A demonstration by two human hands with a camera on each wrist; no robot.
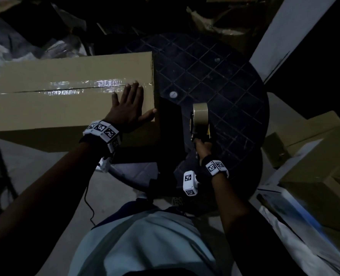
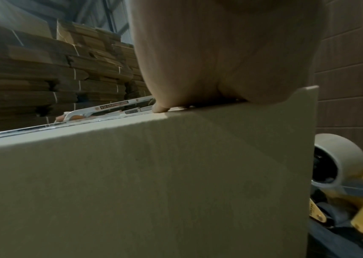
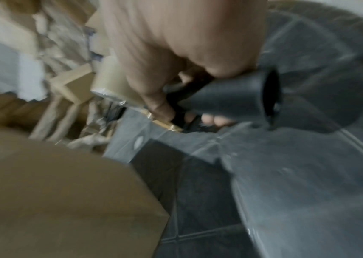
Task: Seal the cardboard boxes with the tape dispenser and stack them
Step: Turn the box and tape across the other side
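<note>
- L hand lies flat, fingers spread, on top of the cardboard box near its right end; fingertips reach the tape strip. Prob. pressing the tape end down and keeping the box from sliding.
- Left wrist view agrees: palm rests on the box's top edge, nothing gripped.
- Tape strip runs along the centre seam w/ shiny wrinkles; seam looks covered up to the right edge, so this box seems about sealed.
- R hand is wrapped round the handle of the tape dispenser, holding it upright w/ the brown roll on top, off the box and over the round dark counter. Likely pulled clear after the cut; can't tell if it touches the counter.
- Right wrist view is blurred, but fingers curl round the black handle.
- Box sits partly on the counter, its left part hanging past it.
- More boxes sit to the right, low down; whether sealed, can't tell.
- Flat cartons are stacked behind.
- Next, by my guess: put the dispenser down, lift the box to stack.
</note>
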